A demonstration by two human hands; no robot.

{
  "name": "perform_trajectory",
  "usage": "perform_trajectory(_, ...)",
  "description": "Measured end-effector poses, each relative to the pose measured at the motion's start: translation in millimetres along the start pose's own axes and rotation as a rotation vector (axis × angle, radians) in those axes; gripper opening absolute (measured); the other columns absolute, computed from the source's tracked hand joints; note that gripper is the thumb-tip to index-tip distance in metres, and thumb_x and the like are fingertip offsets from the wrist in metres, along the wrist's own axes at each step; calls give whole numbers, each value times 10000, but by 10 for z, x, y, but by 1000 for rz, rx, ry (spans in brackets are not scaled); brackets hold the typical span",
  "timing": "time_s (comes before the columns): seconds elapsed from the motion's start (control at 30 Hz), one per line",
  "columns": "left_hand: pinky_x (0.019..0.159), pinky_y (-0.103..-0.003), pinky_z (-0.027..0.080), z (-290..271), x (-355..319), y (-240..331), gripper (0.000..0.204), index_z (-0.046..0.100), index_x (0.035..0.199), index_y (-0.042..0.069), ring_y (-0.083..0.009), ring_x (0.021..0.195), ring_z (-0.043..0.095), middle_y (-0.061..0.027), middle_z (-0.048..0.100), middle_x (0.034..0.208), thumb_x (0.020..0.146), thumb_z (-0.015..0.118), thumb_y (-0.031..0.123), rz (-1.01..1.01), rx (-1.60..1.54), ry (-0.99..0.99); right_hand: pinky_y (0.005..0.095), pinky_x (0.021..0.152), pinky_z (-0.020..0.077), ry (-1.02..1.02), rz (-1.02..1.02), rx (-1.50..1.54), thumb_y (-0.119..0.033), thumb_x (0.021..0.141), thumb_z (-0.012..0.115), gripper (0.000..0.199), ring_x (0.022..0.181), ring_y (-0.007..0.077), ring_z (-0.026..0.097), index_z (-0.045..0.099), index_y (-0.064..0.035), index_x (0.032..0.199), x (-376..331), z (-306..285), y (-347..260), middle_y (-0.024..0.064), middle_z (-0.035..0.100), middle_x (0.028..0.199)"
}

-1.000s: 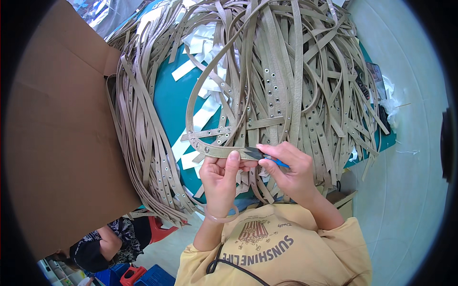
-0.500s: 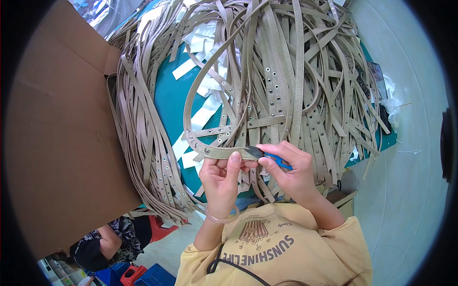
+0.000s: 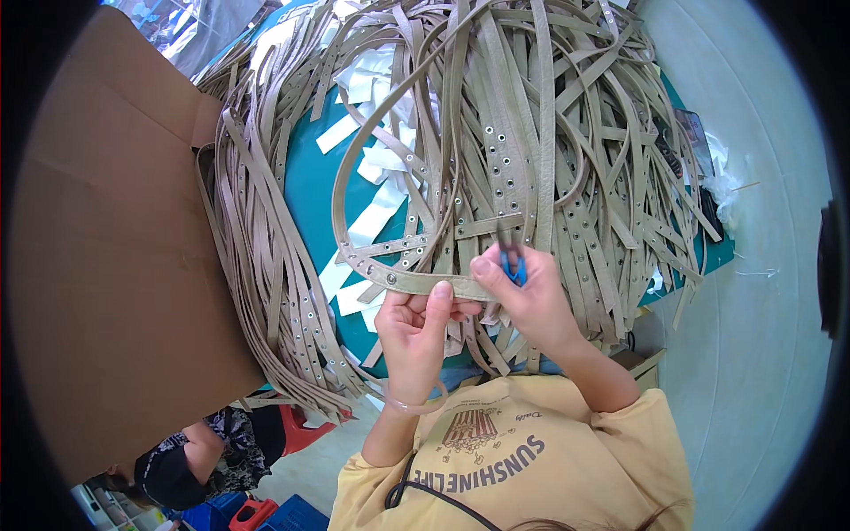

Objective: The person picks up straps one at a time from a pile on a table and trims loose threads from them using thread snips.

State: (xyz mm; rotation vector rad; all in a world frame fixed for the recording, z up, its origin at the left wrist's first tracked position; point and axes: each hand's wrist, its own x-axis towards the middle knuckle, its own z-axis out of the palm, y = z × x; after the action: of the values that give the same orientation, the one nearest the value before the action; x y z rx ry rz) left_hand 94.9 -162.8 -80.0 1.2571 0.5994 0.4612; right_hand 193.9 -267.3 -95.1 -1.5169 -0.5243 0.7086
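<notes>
A beige strap [image 3: 423,284] with metal eyelets curves up into a wide loop in front of me. My left hand [image 3: 413,334] pinches it, thumb on top and fingers underneath. At the strap's right end is my right hand [image 3: 529,296], closed around small blue-handled snips [image 3: 515,271]. Their dark blades point up and away, blurred by motion. The right thumb and forefinger are at the strap's edge; whether they grip it too, I cannot tell.
A heap of similar beige straps [image 3: 584,168] covers the teal table [image 3: 312,190]. White strips [image 3: 379,212] lie among them. A large cardboard box [image 3: 124,239] stands at left, and a phone [image 3: 695,142] lies at the right edge. Another person [image 3: 190,456] is at lower left.
My right hand has turned the snips from the strap's surface to pointing upward, and its fingers have come to the strap's end. My left hand keeps its pinch.
</notes>
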Motion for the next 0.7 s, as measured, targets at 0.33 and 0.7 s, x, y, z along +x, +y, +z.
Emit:
perform_trajectory(0.33,632,-220,500,12,32,-72,164,499,1012,-59,-148,704,644,-134,650,857,911,506,70,-42,-41,-63,166,546,385,99,92,189,-251,923,524,269,583,20,467,557,-21,786,46,9,2,-39,509,645)
perform_trajectory(0.7,563,-238,452,-75,107,-93,258,530,869,0,-124,591,574,-76,610,710,959,396,201,-188,-139,15,183,507,304,-73,220,608,-316,953,443,310,575,32,407,529,-22,1003,22,-81,45,-10,469,674)
